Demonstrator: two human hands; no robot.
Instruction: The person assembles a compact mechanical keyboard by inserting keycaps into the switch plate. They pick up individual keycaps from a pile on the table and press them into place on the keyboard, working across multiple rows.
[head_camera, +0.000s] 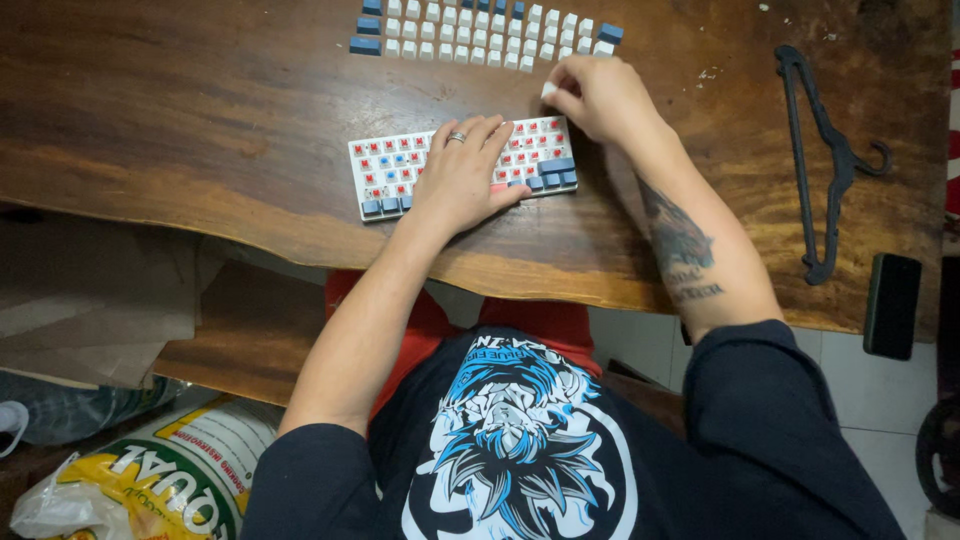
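Observation:
A small white keyboard (385, 160) lies on the wooden table (200, 110), most of its red and blue switches bare, with a few blue keycaps along its bottom row. My left hand (462, 172), a ring on one finger, lies flat across the keyboard's middle. My right hand (600, 95) hovers at the keyboard's upper right corner, pinching a white keycap (548, 90) between its fingertips. Rows of loose white and blue keycaps (480, 35) are laid out at the table's far edge.
A black clothes hanger (820, 160) lies on the table at the right. A dark phone (891, 305) rests on the table's near right edge. Below the table to the left are a printed sack (160, 480) and cardboard.

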